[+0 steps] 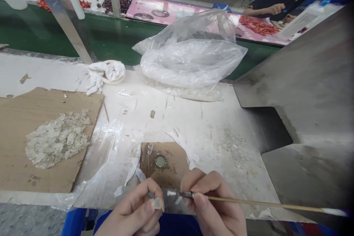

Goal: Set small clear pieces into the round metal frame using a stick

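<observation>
My left hand [135,212] pinches a small clear plastic piece [157,203] between thumb and fingertips at the bottom of the view. My right hand [214,206] grips a thin wooden brush [249,202] whose tip points left, almost touching the clear piece; its handle runs out to the right. Just beyond both hands lies a small brown cardboard pad [166,162] with a round metal-rimmed disc [160,161] on it and another clear piece [149,149] at its top edge.
A heap of clear plastic pieces [58,138] sits on a large cardboard sheet [33,177] at left. A crumpled clear plastic bag [190,59] lies at the back, white cloth [107,72] beside it. A grey metal chute [304,92] fills the right. Another person's hand [273,8] works beyond the green belt [116,38].
</observation>
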Tool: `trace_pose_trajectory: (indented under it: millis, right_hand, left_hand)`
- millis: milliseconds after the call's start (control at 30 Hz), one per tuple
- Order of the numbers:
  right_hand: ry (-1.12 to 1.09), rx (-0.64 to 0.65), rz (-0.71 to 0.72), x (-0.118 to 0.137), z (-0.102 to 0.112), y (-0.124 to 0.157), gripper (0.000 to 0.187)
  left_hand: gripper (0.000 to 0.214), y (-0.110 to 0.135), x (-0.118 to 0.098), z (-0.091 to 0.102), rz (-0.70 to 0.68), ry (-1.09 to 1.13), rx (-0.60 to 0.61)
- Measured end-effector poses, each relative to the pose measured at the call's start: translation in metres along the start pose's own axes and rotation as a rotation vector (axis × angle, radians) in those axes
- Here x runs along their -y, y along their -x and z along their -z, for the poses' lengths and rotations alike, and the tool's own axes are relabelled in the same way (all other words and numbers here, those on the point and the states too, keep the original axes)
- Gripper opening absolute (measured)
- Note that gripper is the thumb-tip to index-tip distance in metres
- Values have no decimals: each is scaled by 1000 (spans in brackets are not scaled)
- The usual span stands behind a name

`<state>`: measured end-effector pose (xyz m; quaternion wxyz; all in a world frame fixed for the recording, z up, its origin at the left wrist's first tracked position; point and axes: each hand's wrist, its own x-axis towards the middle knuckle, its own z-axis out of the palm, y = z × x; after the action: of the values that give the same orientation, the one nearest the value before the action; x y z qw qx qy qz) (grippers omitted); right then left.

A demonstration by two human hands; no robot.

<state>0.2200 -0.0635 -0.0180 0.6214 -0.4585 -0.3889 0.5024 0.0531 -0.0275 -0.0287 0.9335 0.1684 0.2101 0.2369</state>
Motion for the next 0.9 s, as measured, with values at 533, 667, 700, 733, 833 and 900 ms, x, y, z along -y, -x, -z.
trace_pose_trajectory:
  millis: [533,667,700,733,833,900]
  right_hand:
    - [36,21,-22,5,-12,5,15]
    - [78,9,-2,5,-11,5,17]
    - [74,6,3,5,-10,5,17]
    - [60,4,5,5,-8,5,17]
    - [2,1,21,7,4,0,13]
    - [10,-30,80,10,16,-5,11]
  left_hand:
    - [40,0,2,-1,12,-59,-23]
    - [40,1,1,-2,9,-77,-44]
    - [41,1,1,-2,6,-85,-51]
    - [41,1,1,-2,2,-94,-59]
    - [42,1,1,-1,-7,-107,-85]
    - [41,2,1,0,-11,-105,-88]
